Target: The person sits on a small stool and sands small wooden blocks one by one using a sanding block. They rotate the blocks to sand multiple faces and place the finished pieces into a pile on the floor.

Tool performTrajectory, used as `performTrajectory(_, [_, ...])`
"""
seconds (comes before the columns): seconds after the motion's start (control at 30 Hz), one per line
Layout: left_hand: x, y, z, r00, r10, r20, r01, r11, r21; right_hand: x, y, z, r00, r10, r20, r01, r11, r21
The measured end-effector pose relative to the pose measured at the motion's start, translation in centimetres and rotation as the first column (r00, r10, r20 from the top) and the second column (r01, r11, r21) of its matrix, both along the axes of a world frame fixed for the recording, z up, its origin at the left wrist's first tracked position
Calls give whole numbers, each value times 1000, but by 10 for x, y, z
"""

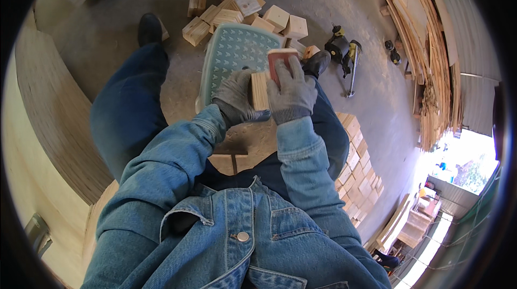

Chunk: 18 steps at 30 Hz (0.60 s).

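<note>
My left hand (234, 97), in a grey knit glove, grips a small block of layered wood (259, 92) above the near end of a plastic stool. In my gloved right hand (293, 91) is a reddish-brown block with a pale edge (278, 64), which looks like a sanding block. My right fingers lie over its face, and its lower end is close to the wooden block's right side. Whether the two blocks touch, I cannot tell. The pale green stool (230, 52) with a raised pattern stands between my legs.
Several loose wooden blocks (226, 16) lie heaped beyond the stool. Cordless power tools (339, 48) and a hammer (354, 69) rest on the floor at right. Stacked blocks (357, 167) stand beside my right leg. Boards (428, 54) lean on the metal wall; plywood (56, 115) is left.
</note>
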<state>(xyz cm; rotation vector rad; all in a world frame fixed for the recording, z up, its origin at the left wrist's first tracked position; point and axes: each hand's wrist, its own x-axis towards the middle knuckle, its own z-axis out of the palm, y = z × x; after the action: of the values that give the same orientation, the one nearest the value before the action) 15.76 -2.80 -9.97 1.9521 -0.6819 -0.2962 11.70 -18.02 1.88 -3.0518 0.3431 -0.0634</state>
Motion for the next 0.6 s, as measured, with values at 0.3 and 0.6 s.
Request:
performTrajectory(0.3, [-3, -1, -6, 993, 54, 106, -71, 983, 166, -117, 16, 2, 994, 94, 54, -98, 993, 66])
performTrajectory(0.6, [-2, 2, -3, 997, 61, 55, -66, 994, 89, -3, 9, 0, 999, 46, -14, -46, 998, -42])
